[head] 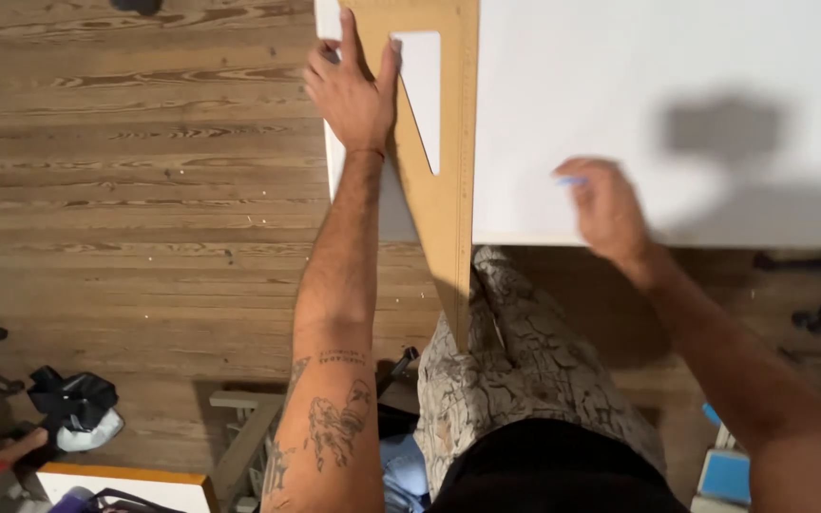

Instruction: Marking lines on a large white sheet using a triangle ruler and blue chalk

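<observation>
A large white board lies across the top right of the view. On its left part rests a wooden set square with a triangular cut-out, its point sticking out past the board's near edge. My left hand presses flat on the set square's left side, fingers spread. My right hand sits near the board's near edge, fingers closed on a small blue pencil, to the right of the set square's straight edge.
Wooden plank floor lies under the board. My patterned trousers show below. Black and white clutter sits at lower left, a white panel at the bottom, blue items at lower right.
</observation>
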